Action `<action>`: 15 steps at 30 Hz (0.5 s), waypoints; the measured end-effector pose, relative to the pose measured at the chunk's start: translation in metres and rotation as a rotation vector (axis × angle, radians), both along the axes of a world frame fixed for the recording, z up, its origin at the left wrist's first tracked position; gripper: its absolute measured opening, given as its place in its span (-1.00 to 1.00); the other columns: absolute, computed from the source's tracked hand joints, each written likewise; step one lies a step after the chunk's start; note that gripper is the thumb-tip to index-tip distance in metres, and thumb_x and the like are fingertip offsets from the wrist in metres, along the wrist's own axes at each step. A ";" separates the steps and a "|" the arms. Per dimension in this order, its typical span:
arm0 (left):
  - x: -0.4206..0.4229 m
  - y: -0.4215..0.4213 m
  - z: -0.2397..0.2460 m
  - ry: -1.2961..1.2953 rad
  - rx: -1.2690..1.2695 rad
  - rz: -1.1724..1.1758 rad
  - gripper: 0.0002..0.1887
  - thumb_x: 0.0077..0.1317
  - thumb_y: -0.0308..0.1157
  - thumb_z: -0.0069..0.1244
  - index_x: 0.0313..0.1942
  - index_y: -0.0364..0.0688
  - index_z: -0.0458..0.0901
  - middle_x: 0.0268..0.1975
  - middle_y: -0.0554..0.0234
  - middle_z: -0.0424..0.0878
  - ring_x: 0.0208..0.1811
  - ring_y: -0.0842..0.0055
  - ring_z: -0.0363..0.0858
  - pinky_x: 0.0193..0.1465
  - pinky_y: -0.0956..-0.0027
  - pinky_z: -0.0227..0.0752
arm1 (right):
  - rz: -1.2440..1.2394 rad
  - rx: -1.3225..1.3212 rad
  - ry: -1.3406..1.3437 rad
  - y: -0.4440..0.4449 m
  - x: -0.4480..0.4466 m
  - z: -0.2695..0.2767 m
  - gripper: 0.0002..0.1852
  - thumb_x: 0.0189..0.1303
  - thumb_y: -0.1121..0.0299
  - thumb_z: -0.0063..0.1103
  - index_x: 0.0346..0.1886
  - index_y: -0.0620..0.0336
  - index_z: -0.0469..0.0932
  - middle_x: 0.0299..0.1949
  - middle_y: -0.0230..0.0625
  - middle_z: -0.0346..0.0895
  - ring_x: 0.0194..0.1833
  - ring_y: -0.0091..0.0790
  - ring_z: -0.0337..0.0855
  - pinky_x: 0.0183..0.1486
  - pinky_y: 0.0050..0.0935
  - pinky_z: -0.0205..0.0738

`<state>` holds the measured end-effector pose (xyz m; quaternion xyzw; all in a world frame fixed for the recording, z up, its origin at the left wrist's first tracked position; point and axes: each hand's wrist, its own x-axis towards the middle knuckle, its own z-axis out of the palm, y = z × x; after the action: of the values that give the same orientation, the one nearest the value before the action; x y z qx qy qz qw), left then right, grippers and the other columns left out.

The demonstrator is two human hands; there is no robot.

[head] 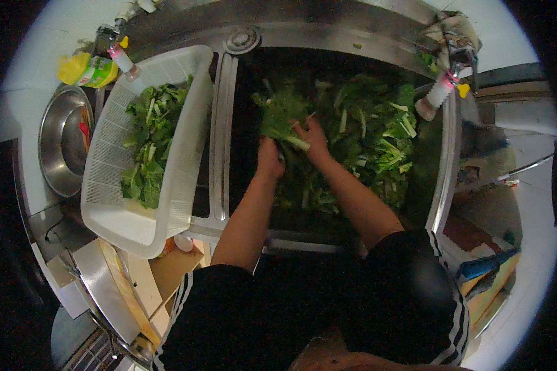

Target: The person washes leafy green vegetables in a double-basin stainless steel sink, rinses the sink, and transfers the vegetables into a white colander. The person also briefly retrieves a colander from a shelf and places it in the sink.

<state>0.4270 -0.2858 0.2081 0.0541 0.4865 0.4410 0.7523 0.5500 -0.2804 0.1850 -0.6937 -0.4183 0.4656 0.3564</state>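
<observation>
A bunch of leafy greens with pale cut stalks is gathered between my two hands over the sink. My left hand grips it from the near left side, its fingers partly hidden under the leaves. On the right, my right hand holds the same bunch near a thick pale stalk, its fingers slightly blurred. More loose cut greens fill the sink to the right of and below my hands. Left of the sink stands a white plastic basket, with a heap of greens inside it.
Faucets with flexible nozzles hang over the basket and the sink's right corner. A metal divider runs between basket and sink. Beyond the basket are a steel bowl and a yellow-green package. Wooden boards lie at lower left.
</observation>
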 end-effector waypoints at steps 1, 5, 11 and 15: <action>0.004 -0.001 0.015 -0.041 0.094 -0.008 -0.53 0.39 -0.06 -0.19 0.22 -0.05 0.29 0.16 0.31 0.40 0.12 0.36 0.42 0.12 0.18 0.35 | -0.034 0.099 -0.065 -0.007 0.004 0.021 -0.42 0.18 -0.01 0.17 0.03 0.33 0.42 0.00 -0.02 0.45 0.02 -0.04 0.45 -0.01 -0.20 0.36; 0.014 0.001 0.062 -0.087 0.260 -0.103 -0.52 0.38 -0.09 -0.19 0.23 -0.05 0.26 0.15 0.32 0.39 0.14 0.38 0.40 0.12 0.18 0.34 | -0.133 0.208 -0.258 -0.010 0.011 0.081 -0.45 0.17 0.00 0.17 -0.01 0.34 0.44 -0.04 0.01 0.46 -0.04 0.01 0.47 -0.03 -0.18 0.36; 0.021 0.008 0.134 -0.131 0.245 -0.159 -0.49 0.31 -0.06 -0.13 0.22 -0.01 0.26 0.11 0.29 0.40 0.09 0.41 0.39 0.04 0.24 0.33 | -0.067 0.289 -0.183 0.002 0.027 0.137 -0.36 0.16 -0.14 0.10 0.03 0.28 0.45 0.03 0.04 0.41 0.04 0.07 0.43 0.10 -0.14 0.33; 0.005 0.024 0.201 0.054 0.428 -0.076 -0.41 0.24 0.00 -0.09 0.23 0.01 0.22 0.09 0.25 0.40 0.09 0.36 0.38 0.00 0.19 0.35 | 0.016 0.606 -0.323 0.027 0.012 0.192 -0.51 0.17 0.05 0.19 0.03 0.23 0.46 -0.01 -0.02 0.46 0.00 -0.01 0.48 0.04 -0.16 0.39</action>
<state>0.4319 -0.2620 0.4094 0.2427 0.3995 0.5038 0.7264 0.5623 -0.2531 0.3771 -0.6180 -0.5940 0.2070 0.4716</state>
